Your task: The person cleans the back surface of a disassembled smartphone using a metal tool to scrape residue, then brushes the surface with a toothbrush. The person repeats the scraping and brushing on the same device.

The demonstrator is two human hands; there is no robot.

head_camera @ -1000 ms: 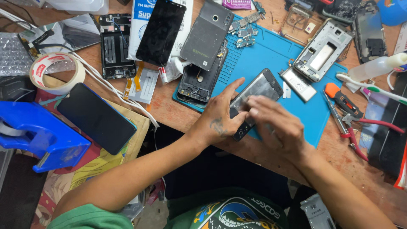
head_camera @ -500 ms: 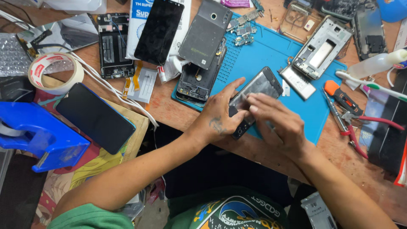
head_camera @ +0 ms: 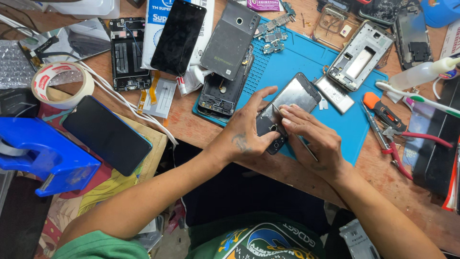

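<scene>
Left hand [head_camera: 249, 136]: fingers curled around the near end of the opened dark smartphone with a grey reflective back [head_camera: 287, 108], thumb and index finger spread along its left side, holding it.
Right hand [head_camera: 314, 139]: fingers close together and bent, fingertips [head_camera: 283, 112] pressing on the phone's middle; a thin tool seems to run under the palm, but I cannot tell if it is gripped.
Phone's place: tilted, near end lifted off the blue rubber work mat [head_camera: 306, 62], over the mat's near edge, close to the bench's front edge.
Bench: brown wooden bench [head_camera: 182, 120], crowded with parts.
Behind the phone: a dark phone chassis with exposed insides [head_camera: 223, 91] on the mat's left edge, a grey back cover [head_camera: 230, 41] leaning over it.
Packages: a white and blue printed flat carton [head_camera: 155, 19] at the far edge, under a black screen panel [head_camera: 178, 36]; a small purple packet [head_camera: 263, 5] at the far edge.
Right side: silver phone frame [head_camera: 359, 57] on the mat's far right corner; orange-handled screwdriver [head_camera: 381, 110] and red-handled pliers [head_camera: 400, 148] just off the mat; white squeeze bottle [head_camera: 424, 72] lying toward the right edge.
Left side: roll of beige tape with red print [head_camera: 62, 84], black phone lying face up [head_camera: 106, 134] on a brown cardboard box [head_camera: 153, 153], blue plastic tape dispenser [head_camera: 43, 156] at the near left corner.
</scene>
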